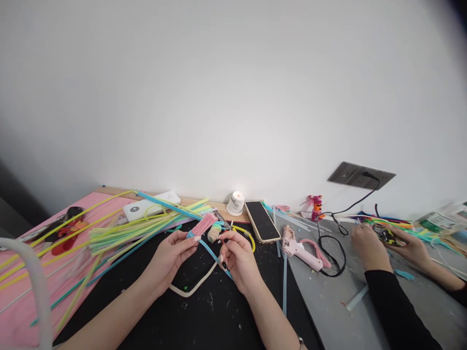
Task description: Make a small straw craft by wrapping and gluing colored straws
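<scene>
Against a plain pale wall, a worktop is covered by a pink sheet, a black mat and, to the right, a grey surface; the left side is crowded by pastel pipe cleaners, with a white device partly hidden behind them; the lower left foreground is cut across by a curved white tube. Near the wall are set a white cup and a phone; beside the phone, a pink glue gun is laid down; farther right, a yellow-and-black tool is held by a co-worker's hands.

Above the black mat, a pink bundle is clasped between the thumb and fingers of the left hand; its fuzzy strands are packed side by side, tilted up to the right, and bound in blue at the lower end; from there a blue strip is led to the right hand, whose fingers are curled with tips close together; whether the strip is pinched cannot be told.
</scene>
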